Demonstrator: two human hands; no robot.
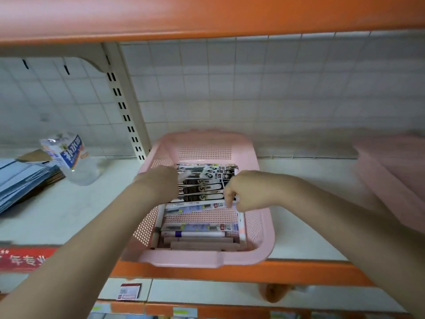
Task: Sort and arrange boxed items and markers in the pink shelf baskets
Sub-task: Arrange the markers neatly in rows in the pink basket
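Both hands reach into one basket [264, 226] on the shelf [69, 203]. Boxes [202, 187] lie between the left hand [161, 183] and right hand [239, 192]; markers [197, 234] lie nearer than both. A bottle [69, 157] stands left of the left hand, another basket [391, 171] right of the right hand.

Between the hands sits a pink basket [257, 229] with perforated walls, holding black-and-white printed boxes [200, 187] and a white marker [197, 234] with a purple band. Left of the left hand lies a clear bottle [69, 157] with a blue-and-white label; the shelf edge [299, 270] is orange.
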